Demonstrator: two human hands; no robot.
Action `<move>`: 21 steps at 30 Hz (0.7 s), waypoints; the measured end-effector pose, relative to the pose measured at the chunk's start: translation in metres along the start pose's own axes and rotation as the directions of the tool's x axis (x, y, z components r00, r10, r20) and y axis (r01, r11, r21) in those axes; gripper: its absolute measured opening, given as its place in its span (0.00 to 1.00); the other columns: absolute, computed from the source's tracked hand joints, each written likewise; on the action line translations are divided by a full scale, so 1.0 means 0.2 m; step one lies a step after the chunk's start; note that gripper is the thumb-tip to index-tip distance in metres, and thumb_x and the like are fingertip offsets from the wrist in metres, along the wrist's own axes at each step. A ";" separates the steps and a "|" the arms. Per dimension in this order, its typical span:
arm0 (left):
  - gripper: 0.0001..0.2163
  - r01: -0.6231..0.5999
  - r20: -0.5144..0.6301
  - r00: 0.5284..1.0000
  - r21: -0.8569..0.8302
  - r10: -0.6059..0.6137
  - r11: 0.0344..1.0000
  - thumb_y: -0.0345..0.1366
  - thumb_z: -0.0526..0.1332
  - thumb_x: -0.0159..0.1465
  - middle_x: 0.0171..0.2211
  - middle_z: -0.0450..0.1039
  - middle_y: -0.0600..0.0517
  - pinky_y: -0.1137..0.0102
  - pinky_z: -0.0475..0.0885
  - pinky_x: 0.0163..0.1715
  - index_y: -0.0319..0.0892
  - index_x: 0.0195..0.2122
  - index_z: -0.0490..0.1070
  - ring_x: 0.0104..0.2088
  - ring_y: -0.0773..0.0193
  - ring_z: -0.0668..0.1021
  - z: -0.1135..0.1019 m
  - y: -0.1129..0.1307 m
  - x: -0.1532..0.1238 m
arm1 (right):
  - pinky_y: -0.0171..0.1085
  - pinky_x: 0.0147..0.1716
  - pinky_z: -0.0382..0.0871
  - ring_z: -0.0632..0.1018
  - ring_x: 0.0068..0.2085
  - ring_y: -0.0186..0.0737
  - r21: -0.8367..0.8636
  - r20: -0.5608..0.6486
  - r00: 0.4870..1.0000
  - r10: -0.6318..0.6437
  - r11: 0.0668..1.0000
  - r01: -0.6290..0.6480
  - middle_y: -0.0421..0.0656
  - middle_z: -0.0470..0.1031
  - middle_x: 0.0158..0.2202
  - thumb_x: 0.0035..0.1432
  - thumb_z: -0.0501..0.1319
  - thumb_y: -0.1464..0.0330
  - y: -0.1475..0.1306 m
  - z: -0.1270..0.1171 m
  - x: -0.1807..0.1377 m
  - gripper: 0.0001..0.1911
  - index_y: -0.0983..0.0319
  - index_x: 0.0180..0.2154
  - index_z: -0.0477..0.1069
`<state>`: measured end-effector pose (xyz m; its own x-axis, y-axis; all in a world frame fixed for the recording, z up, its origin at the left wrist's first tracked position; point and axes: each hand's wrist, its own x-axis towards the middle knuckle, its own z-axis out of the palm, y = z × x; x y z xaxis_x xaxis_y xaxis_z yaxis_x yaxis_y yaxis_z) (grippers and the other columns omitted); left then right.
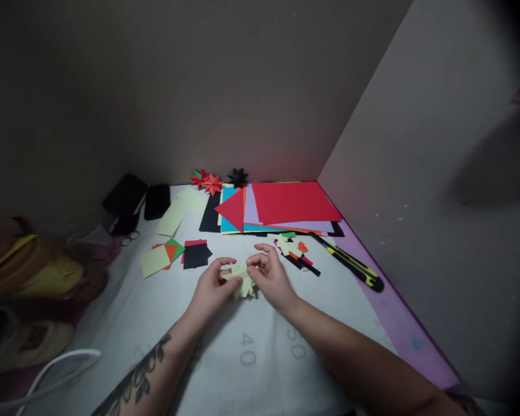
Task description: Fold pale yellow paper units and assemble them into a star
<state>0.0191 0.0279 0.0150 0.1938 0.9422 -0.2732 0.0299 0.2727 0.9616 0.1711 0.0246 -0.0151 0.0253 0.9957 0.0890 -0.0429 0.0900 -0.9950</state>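
Note:
A pale yellow folded paper star with several points is held between my two hands, just above the white work surface. My left hand pinches its left side, thumb on top and fingers behind. On its right side, my right hand grips a point between thumb and index finger, with the other fingers raised and curled. Small paper scraps in pale yellow, green, orange and black lie to the right of my right hand. Left of my left hand are black paper squares and a pale yellow square over orange and green ones.
Coloured paper sheets are stacked at the back, with a folded red triangle on them. Finished paper stars sit by the wall. A yellow-black utility knife lies right; scissors, dark phone-like objects and a white cable are left.

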 end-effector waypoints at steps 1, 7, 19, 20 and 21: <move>0.20 0.006 -0.012 1.000 -0.040 -0.007 0.999 0.39 0.66 0.50 0.19 0.68 0.60 0.75 0.63 0.21 0.40 0.43 0.64 0.18 0.69 0.71 0.00 0.00 0.00 | 0.33 0.28 0.69 0.74 0.29 0.34 0.031 0.004 1.000 0.006 0.999 -0.006 0.37 0.72 0.32 0.52 0.61 0.69 0.00 0.00 0.00 0.24 0.57 0.49 0.55; 0.14 0.037 -0.013 0.999 -0.176 -0.040 0.984 0.38 0.67 0.50 0.20 0.69 0.58 0.75 0.62 0.23 0.39 0.35 0.67 0.20 0.70 0.71 -0.02 -0.02 0.03 | 0.30 0.21 0.65 0.70 0.22 0.30 0.097 0.012 0.994 0.111 0.989 -0.112 0.30 0.65 0.26 0.49 0.60 0.71 0.03 0.01 0.01 0.24 0.57 0.48 0.56; 0.11 -0.028 -0.003 1.000 0.078 0.028 0.997 0.40 0.66 0.53 0.20 0.72 0.54 0.75 0.62 0.23 0.37 0.26 0.72 0.22 0.69 0.71 -0.03 -0.03 0.02 | 0.43 0.43 0.71 0.75 0.44 0.42 -0.279 -0.039 0.961 -0.274 0.926 0.253 0.45 0.71 0.43 0.53 0.61 0.73 0.01 -0.02 -0.01 0.10 0.58 0.38 0.65; 0.10 -0.053 -0.010 0.999 0.100 0.054 0.994 0.40 0.66 0.53 0.21 0.72 0.54 0.75 0.63 0.24 0.37 0.26 0.72 0.22 0.68 0.71 -0.03 -0.03 0.02 | 0.45 0.47 0.69 0.73 0.48 0.44 -0.338 -0.009 0.943 -0.332 0.889 0.310 0.46 0.69 0.46 0.53 0.61 0.74 0.00 -0.03 -0.01 0.09 0.58 0.37 0.67; 0.09 -0.073 -0.017 0.997 0.124 0.076 0.990 0.39 0.66 0.53 0.21 0.72 0.54 0.74 0.64 0.25 0.37 0.26 0.73 0.23 0.68 0.72 -0.03 -0.02 0.01 | 0.45 0.50 0.67 0.72 0.51 0.45 -0.374 0.022 0.930 -0.368 0.859 0.349 0.47 0.68 0.47 0.53 0.61 0.74 -0.01 -0.03 -0.02 0.08 0.58 0.35 0.68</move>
<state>0.0138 0.0301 0.0093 0.1787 0.9634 -0.1998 0.1371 0.1767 0.9747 0.1770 0.0209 -0.0137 0.0175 0.8930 0.4498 0.3458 0.4167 -0.8407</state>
